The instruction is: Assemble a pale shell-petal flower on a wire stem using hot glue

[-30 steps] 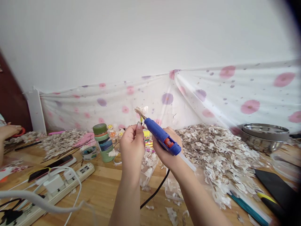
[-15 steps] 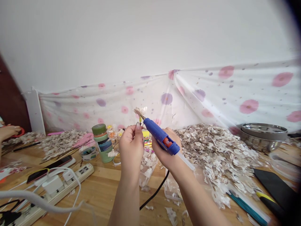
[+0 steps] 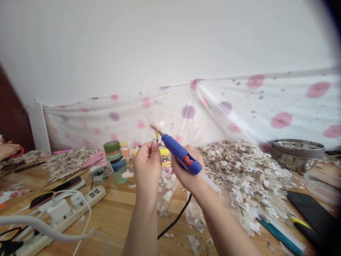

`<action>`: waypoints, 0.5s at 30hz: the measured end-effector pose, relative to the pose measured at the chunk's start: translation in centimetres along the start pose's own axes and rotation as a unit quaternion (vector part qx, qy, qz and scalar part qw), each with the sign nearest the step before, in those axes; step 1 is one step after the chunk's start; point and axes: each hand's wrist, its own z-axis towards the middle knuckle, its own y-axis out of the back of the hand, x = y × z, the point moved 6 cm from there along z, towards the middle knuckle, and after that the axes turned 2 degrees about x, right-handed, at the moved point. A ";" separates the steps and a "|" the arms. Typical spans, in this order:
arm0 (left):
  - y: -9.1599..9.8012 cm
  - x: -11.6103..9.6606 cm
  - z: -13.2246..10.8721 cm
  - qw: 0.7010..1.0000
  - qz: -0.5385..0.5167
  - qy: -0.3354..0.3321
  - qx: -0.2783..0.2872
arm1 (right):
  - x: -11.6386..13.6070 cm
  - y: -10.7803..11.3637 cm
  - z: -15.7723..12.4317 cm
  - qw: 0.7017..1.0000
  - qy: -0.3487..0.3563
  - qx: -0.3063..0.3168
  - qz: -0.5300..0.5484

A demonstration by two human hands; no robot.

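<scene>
Pinched between the thumb and fingers of my left hand [image 3: 148,161] is the thin stem of a small whitish flower [image 3: 159,125], held upright in front of the plastic sheet. My right hand [image 3: 188,170] is wrapped round a blue hot glue gun [image 3: 181,153], with a clear glue stick [image 3: 209,182] sticking out of its back end. The gun's metal nozzle points up and left, right at the base of the flower. Whether the tip touches it I cannot tell. A black cord hangs below my right hand.
A big heap of dried pale petals [image 3: 245,174] lies to the right, before steel bowls [image 3: 298,153]. At left stand a green jar [image 3: 116,165] and a power strip [image 3: 93,195] with cables. Another person's hand [image 3: 9,150] holds red-handled scissors [image 3: 20,151] at the far left.
Both hands, the flower and the glue gun have shifted very slightly left in view. The grips stay the same. The other person's hand has moved a little left and down.
</scene>
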 end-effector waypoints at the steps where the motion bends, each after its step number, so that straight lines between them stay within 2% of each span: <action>1: 0.0 0.0 0.0 1.000 0.001 0.000 0.001 | 0.0 0.0 0.0 1.000 -0.003 -0.001 0.004; 15: -0.1 0.0 0.0 1.000 0.005 0.003 0.004 | 0.2 0.4 0.0 0.999 -0.019 -0.013 0.025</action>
